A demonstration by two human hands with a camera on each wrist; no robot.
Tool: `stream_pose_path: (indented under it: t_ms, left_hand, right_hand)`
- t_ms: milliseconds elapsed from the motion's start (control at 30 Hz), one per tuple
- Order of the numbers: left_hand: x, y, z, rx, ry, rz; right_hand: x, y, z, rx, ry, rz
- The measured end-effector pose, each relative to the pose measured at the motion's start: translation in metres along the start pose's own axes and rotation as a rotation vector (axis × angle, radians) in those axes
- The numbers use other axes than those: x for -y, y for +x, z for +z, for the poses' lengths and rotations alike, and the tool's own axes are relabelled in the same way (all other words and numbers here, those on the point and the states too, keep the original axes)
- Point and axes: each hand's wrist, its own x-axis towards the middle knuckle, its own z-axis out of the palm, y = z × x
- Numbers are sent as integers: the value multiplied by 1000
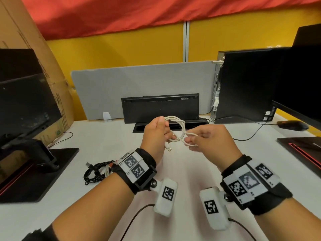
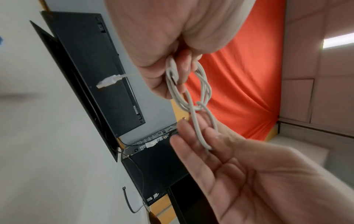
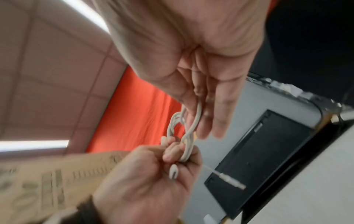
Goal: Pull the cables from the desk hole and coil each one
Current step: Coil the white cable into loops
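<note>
Both hands are raised together above the white desk (image 1: pixel 104 136), in front of the open black desk hole (image 1: pixel 139 128). The left hand (image 1: pixel 156 132) has its fingers curled round a small coil of the white cable (image 1: pixel 180 126), gripping the gathered loops; in the left wrist view the loops hang from the curled fingers (image 2: pixel 153 81), and one cable end with a white connector (image 2: pixel 109 81) sticks out past the hand. The right hand (image 1: pixel 211 139) pinches a strand of the same white cable between thumb and fingertips, just beside the left hand; the right wrist view shows the strand running along the right fingers (image 3: pixel 212 106), which lie nearly straight. The cable is held clear of the desk surface. On the desk, left of the left wrist, lies a coiled black cable (image 1: pixel 94 172). A black keyboard (image 1: pixel 160 107) stands on edge behind the desk hole against a grey divider (image 1: pixel 139 79). A black computer tower (image 1: pixel 243 84) stands at the right, with a dark mouse (image 1: pixel 292 125) near it
</note>
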Motion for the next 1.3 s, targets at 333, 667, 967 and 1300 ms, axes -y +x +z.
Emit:
stream_pose_path:
  t_ms: [333, 667, 967, 1300]
  left_hand:
    - [-1, -4, -1, 132, -251, -111]
    - [0, -15, 3, 321, -413, -267]
    - [-18, -19, 2, 311, 221, -218]
    - [-21, -9, 3, 128, 506, -48]
  right_hand:
    - [6, 13, -16, 95, 312, 202]
    - [-5, 13, -11, 48, -253, -276]
    - [0, 5, -18, 109, -600, -237]
    - [20, -4, -20, 173, -737, -308]
